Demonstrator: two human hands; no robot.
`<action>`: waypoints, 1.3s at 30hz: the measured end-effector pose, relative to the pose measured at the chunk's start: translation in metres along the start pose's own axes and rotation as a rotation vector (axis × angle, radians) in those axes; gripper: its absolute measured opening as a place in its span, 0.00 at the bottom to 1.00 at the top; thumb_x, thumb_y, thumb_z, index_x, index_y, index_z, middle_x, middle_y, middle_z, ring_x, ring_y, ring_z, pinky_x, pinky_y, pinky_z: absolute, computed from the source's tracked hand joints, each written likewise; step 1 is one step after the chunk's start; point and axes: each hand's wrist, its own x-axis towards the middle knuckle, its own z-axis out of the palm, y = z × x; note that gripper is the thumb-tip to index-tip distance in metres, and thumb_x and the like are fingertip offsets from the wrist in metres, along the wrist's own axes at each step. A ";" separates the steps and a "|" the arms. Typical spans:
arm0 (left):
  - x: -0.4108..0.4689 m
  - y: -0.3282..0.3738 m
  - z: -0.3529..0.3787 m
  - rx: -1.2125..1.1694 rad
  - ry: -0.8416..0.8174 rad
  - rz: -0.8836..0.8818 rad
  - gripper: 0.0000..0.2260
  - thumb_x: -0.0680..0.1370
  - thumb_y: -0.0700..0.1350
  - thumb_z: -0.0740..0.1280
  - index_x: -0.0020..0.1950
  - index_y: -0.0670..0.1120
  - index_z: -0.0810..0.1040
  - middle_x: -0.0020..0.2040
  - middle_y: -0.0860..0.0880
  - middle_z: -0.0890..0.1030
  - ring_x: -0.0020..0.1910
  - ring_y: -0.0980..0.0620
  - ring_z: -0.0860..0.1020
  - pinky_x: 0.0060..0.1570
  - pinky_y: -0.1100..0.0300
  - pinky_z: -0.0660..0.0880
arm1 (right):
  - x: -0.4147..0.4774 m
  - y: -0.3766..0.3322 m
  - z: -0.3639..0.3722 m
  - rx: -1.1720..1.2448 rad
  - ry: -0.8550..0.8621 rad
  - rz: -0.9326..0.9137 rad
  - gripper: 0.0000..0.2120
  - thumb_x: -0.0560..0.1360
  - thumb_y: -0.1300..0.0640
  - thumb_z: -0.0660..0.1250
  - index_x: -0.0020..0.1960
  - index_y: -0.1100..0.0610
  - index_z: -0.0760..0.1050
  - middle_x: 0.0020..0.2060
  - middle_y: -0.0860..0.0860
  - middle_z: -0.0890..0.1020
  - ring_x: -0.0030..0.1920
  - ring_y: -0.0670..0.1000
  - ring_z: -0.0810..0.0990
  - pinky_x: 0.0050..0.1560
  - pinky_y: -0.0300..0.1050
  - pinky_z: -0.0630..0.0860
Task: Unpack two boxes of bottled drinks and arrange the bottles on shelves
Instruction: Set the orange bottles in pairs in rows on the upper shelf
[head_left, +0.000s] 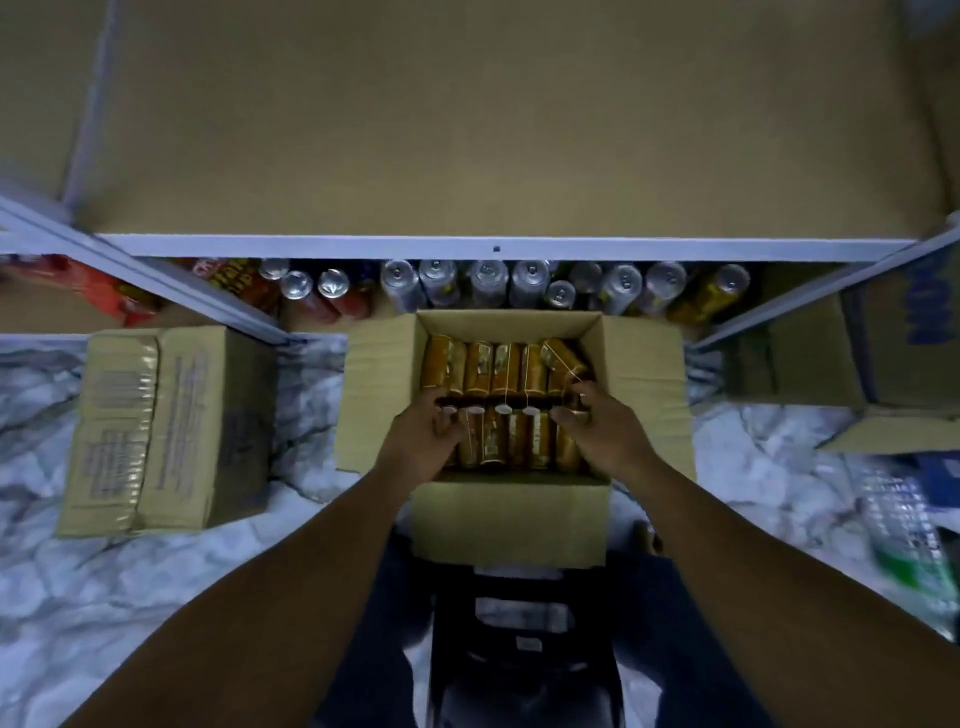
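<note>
Since the amber bottles (498, 441) lie packed in two tight rows inside the open carton (511, 519), lifting an end one could drag or tip its neighbours; one at the far row's right end sits askew. Left hand (423, 441) curls round the leftmost bottle of the near row and right hand (597, 431) round the rightmost, both clamped on, with the rest of that row between them. Second risk: slick labels may slip on lifting. Shelf (493, 247) of cans (488, 283) lies just beyond the carton. Sealed carton (166, 426) sits at left.

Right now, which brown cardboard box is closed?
The brown cardboard box on the left: flaps shut. The middle box of gold bottles and the right box have open flaps.
</note>
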 end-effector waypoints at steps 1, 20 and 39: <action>0.017 -0.011 0.012 -0.018 0.009 0.003 0.26 0.81 0.53 0.68 0.78 0.49 0.66 0.61 0.46 0.82 0.60 0.46 0.80 0.57 0.56 0.74 | 0.016 0.010 0.013 0.005 0.020 0.003 0.29 0.80 0.39 0.65 0.76 0.49 0.66 0.71 0.55 0.75 0.69 0.58 0.74 0.62 0.49 0.72; 0.169 -0.069 0.113 -0.066 0.436 0.131 0.35 0.79 0.46 0.73 0.81 0.51 0.59 0.79 0.44 0.62 0.74 0.42 0.69 0.68 0.50 0.73 | 0.160 0.070 0.100 -0.075 0.520 -0.340 0.27 0.76 0.53 0.73 0.74 0.51 0.71 0.71 0.55 0.71 0.66 0.60 0.75 0.65 0.61 0.75; 0.165 -0.083 0.122 -0.556 0.324 -0.054 0.44 0.77 0.39 0.73 0.83 0.60 0.49 0.78 0.46 0.67 0.72 0.46 0.72 0.67 0.45 0.74 | 0.174 0.079 0.133 -0.034 0.501 -0.055 0.39 0.76 0.49 0.73 0.79 0.50 0.56 0.72 0.59 0.73 0.74 0.63 0.67 0.74 0.65 0.64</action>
